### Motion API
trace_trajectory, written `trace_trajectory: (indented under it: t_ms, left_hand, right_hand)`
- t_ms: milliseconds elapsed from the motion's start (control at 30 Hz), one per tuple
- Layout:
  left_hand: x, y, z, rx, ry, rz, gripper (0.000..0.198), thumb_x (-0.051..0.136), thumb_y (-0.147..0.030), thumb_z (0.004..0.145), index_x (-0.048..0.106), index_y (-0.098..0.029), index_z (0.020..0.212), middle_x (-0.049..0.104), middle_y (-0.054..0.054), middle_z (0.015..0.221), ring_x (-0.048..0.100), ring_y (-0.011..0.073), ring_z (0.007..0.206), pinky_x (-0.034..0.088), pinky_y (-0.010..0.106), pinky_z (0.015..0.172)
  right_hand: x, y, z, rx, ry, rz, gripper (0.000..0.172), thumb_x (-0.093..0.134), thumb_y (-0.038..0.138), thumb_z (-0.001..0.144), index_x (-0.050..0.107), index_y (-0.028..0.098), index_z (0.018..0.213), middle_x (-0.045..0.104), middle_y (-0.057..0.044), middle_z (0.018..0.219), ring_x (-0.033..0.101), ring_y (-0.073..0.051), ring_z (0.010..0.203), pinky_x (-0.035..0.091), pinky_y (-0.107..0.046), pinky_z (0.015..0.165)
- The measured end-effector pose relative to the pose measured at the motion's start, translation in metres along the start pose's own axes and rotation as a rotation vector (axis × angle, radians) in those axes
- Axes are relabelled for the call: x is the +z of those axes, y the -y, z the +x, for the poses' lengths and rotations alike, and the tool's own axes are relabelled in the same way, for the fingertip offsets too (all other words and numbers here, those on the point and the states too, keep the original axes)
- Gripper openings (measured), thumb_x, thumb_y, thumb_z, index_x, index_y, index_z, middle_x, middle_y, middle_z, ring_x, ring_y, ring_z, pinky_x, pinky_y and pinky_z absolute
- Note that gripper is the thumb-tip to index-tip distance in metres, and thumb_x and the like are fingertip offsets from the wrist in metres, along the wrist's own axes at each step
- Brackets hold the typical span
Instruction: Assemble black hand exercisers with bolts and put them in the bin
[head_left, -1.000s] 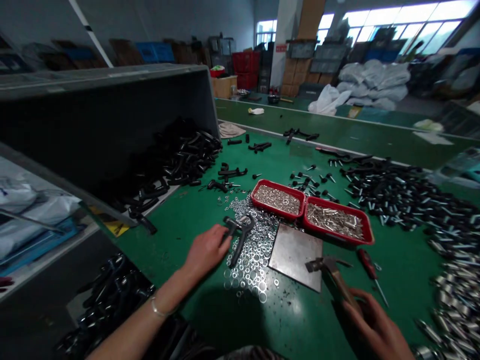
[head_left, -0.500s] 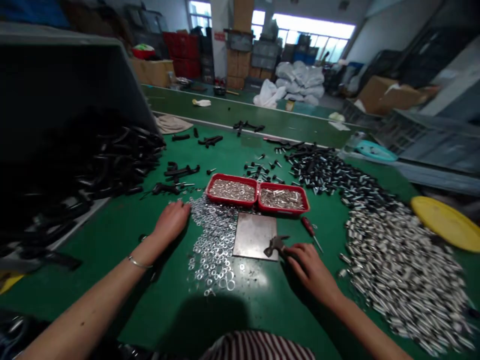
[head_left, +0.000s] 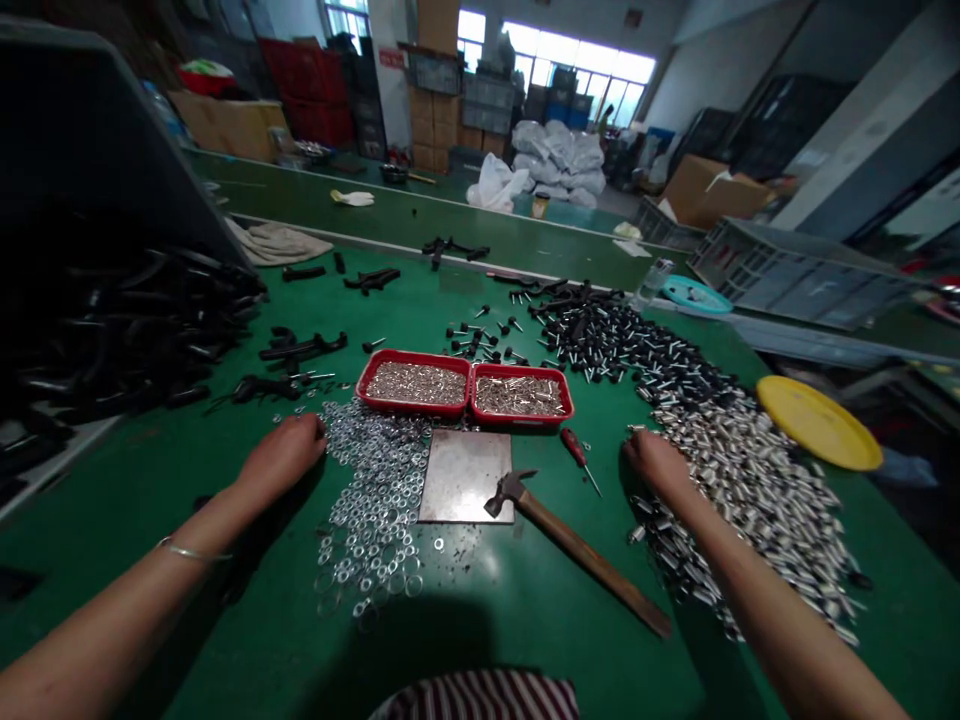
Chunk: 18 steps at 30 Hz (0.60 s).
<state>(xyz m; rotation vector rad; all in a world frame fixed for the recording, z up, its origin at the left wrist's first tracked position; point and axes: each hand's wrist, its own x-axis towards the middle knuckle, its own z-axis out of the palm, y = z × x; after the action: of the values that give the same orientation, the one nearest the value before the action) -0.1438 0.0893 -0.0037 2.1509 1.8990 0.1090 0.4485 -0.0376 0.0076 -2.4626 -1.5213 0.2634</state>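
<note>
My left hand point(head_left: 283, 452) is at the left edge of the loose metal washers point(head_left: 379, 490), fingers curled in; whatever they hold is hidden. My right hand point(head_left: 658, 462) has closed fingers at the left side of a heap of shiny metal sleeves point(head_left: 757, 500), with one small metal sleeve point(head_left: 636, 428) showing at the fingertips. Between my hands lies a claw hammer point(head_left: 581, 550), its head over the corner of a flat metal plate point(head_left: 466, 476). No hand touches the hammer.
Two red trays point(head_left: 470, 392) of small metal pins stand behind the plate. A red-handled screwdriver point(head_left: 580, 460) lies to their right. Black-headed bolts point(head_left: 592, 330) are heaped farther back. Black parts point(head_left: 150, 320) pile up in a bin at left. A yellow lid point(head_left: 817, 422) sits at right.
My right hand has let go of the hammer and moved right to the metal sleeves. The hammer now lies by itself. My left hand stays by the washers, its fingers more curled. The view has turned right.
</note>
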Motion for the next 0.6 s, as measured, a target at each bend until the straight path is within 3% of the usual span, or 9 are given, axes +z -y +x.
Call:
trace_trajectory:
  t_ms: [133, 233, 333, 433, 500, 600]
  left_hand:
    - [-0.003, 0.006, -0.002, -0.032, 0.021, 0.076, 0.029, 0.050, -0.034, 0.083, 0.060, -0.014, 0.102, 0.067, 0.017, 0.099, 0.064, 0.0324, 0.092, 0.049, 0.037, 0.075]
    - [-0.009, 0.009, -0.007, -0.052, 0.003, -0.055, 0.029, 0.054, -0.035, 0.080, 0.061, -0.015, 0.099, 0.069, 0.013, 0.099, 0.066, 0.0295, 0.090, 0.050, 0.034, 0.078]
    - [-0.017, -0.002, -0.023, -0.030, -0.069, -0.293, 0.032, 0.058, -0.042, 0.079, 0.064, -0.017, 0.097, 0.070, 0.009, 0.098, 0.066, 0.0282, 0.092, 0.051, 0.036, 0.084]
    - [-0.017, -0.037, -0.051, -0.022, -0.053, -0.750, 0.039, 0.063, -0.048, 0.078, 0.062, -0.018, 0.103, 0.071, 0.006, 0.096, 0.068, 0.0246, 0.087, 0.053, 0.037, 0.083]
    - [-0.008, -0.071, -0.072, 0.003, 0.028, -1.050, 0.039, 0.065, -0.048, 0.080, 0.059, -0.018, 0.105, 0.071, 0.006, 0.090, 0.069, 0.0219, 0.082, 0.055, 0.036, 0.079]
    - [0.011, -0.124, -0.094, 0.049, 0.106, -1.238, 0.034, 0.072, -0.041, 0.076, 0.062, -0.016, 0.097, 0.069, 0.003, 0.081, 0.068, 0.0173, 0.073, 0.055, 0.031, 0.074]
  right_hand:
    - [0.010, 0.023, -0.001, -0.112, 0.053, 0.234, 0.025, 0.059, 0.039, 0.084, 0.064, 0.017, 0.095, 0.070, -0.012, 0.096, 0.063, -0.024, 0.086, 0.046, -0.034, 0.077]
    - [0.010, 0.040, -0.013, -0.146, 0.072, 0.426, 0.043, 0.051, 0.053, 0.088, 0.063, 0.016, 0.107, 0.070, -0.010, 0.100, 0.063, -0.020, 0.079, 0.050, -0.033, 0.072]
    - [0.008, 0.064, -0.035, -0.126, 0.219, 0.853, 0.044, 0.058, 0.058, 0.084, 0.064, 0.019, 0.104, 0.070, -0.006, 0.099, 0.062, -0.017, 0.074, 0.052, -0.032, 0.070]
    - [0.010, 0.099, -0.062, -0.057, 0.477, 1.346, 0.035, 0.070, 0.048, 0.081, 0.065, 0.020, 0.101, 0.069, -0.005, 0.095, 0.060, -0.013, 0.072, 0.052, -0.028, 0.068]
    - [0.014, 0.124, -0.078, -0.028, 0.602, 1.475, 0.033, 0.073, 0.043, 0.080, 0.065, 0.020, 0.103, 0.069, -0.004, 0.094, 0.058, -0.011, 0.068, 0.051, -0.026, 0.065]
    - [0.024, 0.160, -0.099, 0.007, 0.705, 1.526, 0.041, 0.078, 0.040, 0.077, 0.063, 0.020, 0.110, 0.070, -0.004, 0.094, 0.059, -0.011, 0.066, 0.052, -0.026, 0.065]
